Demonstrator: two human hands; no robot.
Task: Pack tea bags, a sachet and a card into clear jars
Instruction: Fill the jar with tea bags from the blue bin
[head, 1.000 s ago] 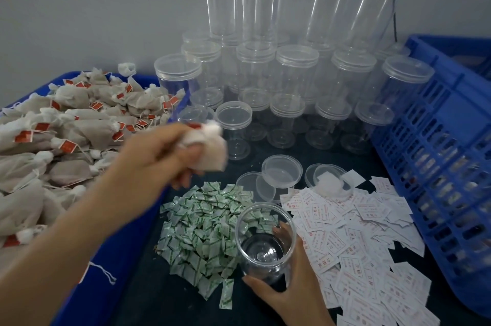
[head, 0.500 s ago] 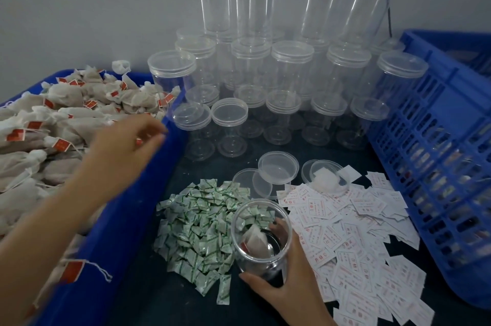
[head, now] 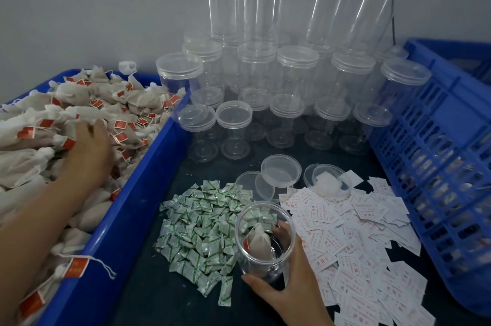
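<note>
A clear plastic jar (head: 240,251) is clasped by the curled right hand (head: 288,287); the left hand (head: 87,149), grip indiscernible, is now sunk deeper among beige tea bags (head: 79,97).

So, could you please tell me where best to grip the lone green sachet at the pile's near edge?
Pinch the lone sachet across its narrow width at the near end, coming straight down. It lies flat on the dark table, long and slim; its far end meets the pile, but bare table flanks the near end, so a pinch there should clear the others.
</note>
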